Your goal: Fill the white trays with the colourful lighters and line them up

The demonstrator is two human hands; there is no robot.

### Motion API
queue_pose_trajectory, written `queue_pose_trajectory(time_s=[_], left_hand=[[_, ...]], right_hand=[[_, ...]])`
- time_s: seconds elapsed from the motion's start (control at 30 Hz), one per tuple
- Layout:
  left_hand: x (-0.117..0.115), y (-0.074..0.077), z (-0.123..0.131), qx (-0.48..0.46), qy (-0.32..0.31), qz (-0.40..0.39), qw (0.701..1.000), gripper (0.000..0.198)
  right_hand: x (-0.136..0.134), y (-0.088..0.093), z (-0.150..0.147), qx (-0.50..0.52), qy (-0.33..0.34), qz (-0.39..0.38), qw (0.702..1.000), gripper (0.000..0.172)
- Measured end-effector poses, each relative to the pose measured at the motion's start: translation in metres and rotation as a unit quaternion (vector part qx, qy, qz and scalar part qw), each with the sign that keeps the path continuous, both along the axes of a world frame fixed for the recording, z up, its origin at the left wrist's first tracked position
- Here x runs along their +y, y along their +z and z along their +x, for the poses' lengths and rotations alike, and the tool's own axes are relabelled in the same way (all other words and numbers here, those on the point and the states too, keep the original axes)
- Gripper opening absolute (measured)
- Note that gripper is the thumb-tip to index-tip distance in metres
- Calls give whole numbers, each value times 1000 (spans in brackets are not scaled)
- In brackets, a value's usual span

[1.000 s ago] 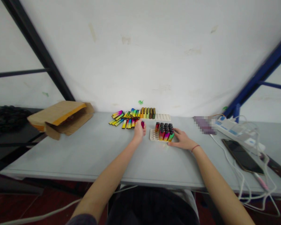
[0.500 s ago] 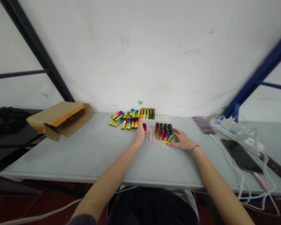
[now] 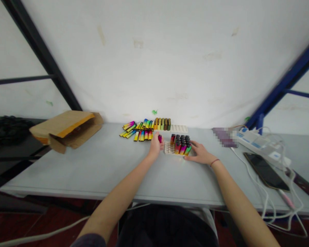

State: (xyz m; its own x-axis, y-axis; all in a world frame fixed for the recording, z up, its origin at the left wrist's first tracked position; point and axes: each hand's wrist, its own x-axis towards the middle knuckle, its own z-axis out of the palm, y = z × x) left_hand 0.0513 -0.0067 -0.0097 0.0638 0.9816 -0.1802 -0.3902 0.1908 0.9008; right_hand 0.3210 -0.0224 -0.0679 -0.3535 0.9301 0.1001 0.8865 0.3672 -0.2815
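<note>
My left hand (image 3: 156, 148) is closed around a purple-red lighter (image 3: 160, 138), whose dark top shows above the fingers. Just right of it lies a white tray with holes (image 3: 169, 149). A block of upright black-topped lighters (image 3: 182, 144) fills its right part, and one red-brown lighter (image 3: 172, 139) stands apart at the back; several holes at the left are bare. My right hand (image 3: 201, 153) curls about the tray's right front corner, thumb at the front and fingers against the lighters' side. Loose shiny multicoloured lighters (image 3: 137, 129) lie in a heap behind my left hand.
Against the wall stand yellow, green and brown lighters in rows (image 3: 162, 124), beside another white tray (image 3: 179, 128). An open brown paper bag (image 3: 67, 127) lies at left. At right are a phone (image 3: 266, 170), a power strip (image 3: 259, 142) and white cables (image 3: 249, 171).
My left hand has turned slightly, bringing the held lighter up a little and showing more of its top. My right hand stays at the tray's corner.
</note>
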Motion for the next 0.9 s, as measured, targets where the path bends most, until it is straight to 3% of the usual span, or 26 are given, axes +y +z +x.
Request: queue_pose_trajectory(time_s=[0.27, 0.57, 0.8, 0.9], left_hand=[[-7, 8, 2, -31, 40, -39, 998, 41], [-5, 4, 1, -33, 46, -44, 997, 45], [-1, -5, 2, -4, 49, -13, 999, 54], [3, -8, 2, 10, 43, 35, 998, 54]], right_hand=[[-1, 3, -2, -8, -4, -15, 1000, 100], [0, -1, 1, -2, -3, -6, 1000, 100], [0, -1, 1, 8, 2, 0, 1000, 97], [-1, 1, 1, 4, 0, -3, 1000, 99]])
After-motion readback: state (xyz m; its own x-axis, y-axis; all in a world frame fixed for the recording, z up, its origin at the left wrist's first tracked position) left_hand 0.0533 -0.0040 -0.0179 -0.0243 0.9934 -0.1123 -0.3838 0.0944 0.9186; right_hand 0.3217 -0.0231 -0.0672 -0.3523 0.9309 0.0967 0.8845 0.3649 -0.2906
